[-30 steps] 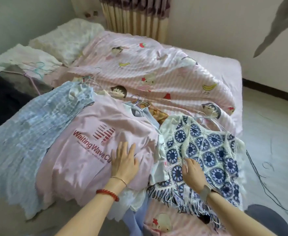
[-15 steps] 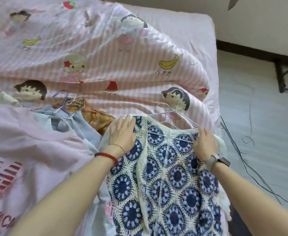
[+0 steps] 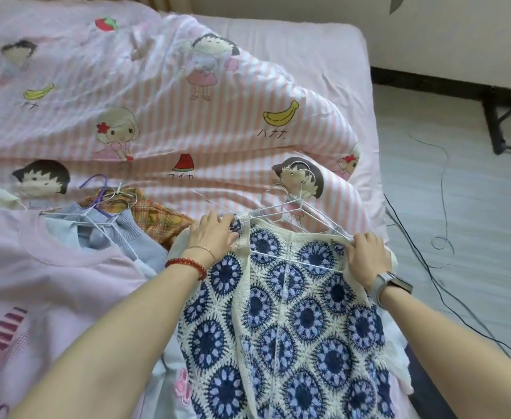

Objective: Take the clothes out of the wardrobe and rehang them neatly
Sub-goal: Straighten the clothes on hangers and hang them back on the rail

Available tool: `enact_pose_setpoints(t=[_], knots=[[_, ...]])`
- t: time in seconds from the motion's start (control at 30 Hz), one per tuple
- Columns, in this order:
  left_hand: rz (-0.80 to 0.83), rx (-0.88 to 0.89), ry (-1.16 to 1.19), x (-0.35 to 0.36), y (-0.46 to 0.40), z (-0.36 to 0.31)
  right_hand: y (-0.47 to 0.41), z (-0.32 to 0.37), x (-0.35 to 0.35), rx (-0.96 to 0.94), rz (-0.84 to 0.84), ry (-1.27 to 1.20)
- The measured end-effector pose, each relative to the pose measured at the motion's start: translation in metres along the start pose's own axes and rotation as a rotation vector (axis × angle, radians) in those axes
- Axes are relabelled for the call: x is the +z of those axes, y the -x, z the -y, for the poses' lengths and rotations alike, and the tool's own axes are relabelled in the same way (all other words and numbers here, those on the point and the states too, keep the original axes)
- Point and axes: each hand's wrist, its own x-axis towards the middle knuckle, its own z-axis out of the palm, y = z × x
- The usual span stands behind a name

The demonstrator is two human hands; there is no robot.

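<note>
The pink-striped quilt [image 3: 163, 122] on the bed [image 3: 323, 55] carries cartoon children and fruit; under a yellow banana sit three katakana-like characters reading roughly "ハナナ", and under the watermelon slice a shorter line, possibly "スイカ", too soft to be sure. The pink T-shirt [image 3: 51, 285] at the left shows red stripe bars and the tail of printed letters at the frame's lower edge, cut off and unreadable.

The crochet top [image 3: 293, 322], cream with blue round motifs, lies flat on the near right part of the bed, its long axis running from the camera toward the quilt, neckline away from the person. A white wire hanger [image 3: 296, 211] sits in its shoulders, hook pointing away onto the quilt, its bar crossing the top from left to right.

The left hand [image 3: 214, 234] rests on the top's left shoulder, fingers curled over the knit edge. The right hand [image 3: 369, 252] pinches the right shoulder edge at the hanger's end.

Left of it lie a pale blue knit [image 3: 121, 234] and an orange plaid garment [image 3: 160, 216] with their hanger hooks bunched together.
</note>
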Motion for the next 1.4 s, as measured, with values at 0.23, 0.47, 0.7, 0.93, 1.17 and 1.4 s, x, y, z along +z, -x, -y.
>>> enact_pose_setpoints(t=[0.23, 0.47, 0.7, 0.93, 1.17, 1.4], knots=[[-0.13, 0.017, 0.227, -0.041, 0.034, 0.001, 0.03, 0.01, -0.04, -0.114, -0.43, -0.189], [-0.257, 0.169, 0.226, -0.143, 0.094, 0.012, 0.036, 0.053, -0.112, -0.302, -0.685, -0.241], [-0.279, 0.063, 0.153, -0.184, 0.177, 0.048, 0.057, 0.133, -0.185, -0.653, -0.845, -0.214], [-0.508, -0.055, 0.43, -0.245, 0.244, 0.081, 0.09, 0.214, -0.256, -0.804, -0.909, -0.253], [-1.172, -0.258, 0.153, -0.341, 0.363, 0.128, 0.166, 0.343, -0.296, -0.904, -0.949, -0.584], [-1.43, -0.565, -0.008, -0.325, 0.532, 0.225, 0.311, 0.458, -0.277, -1.374, -0.597, -0.559]])
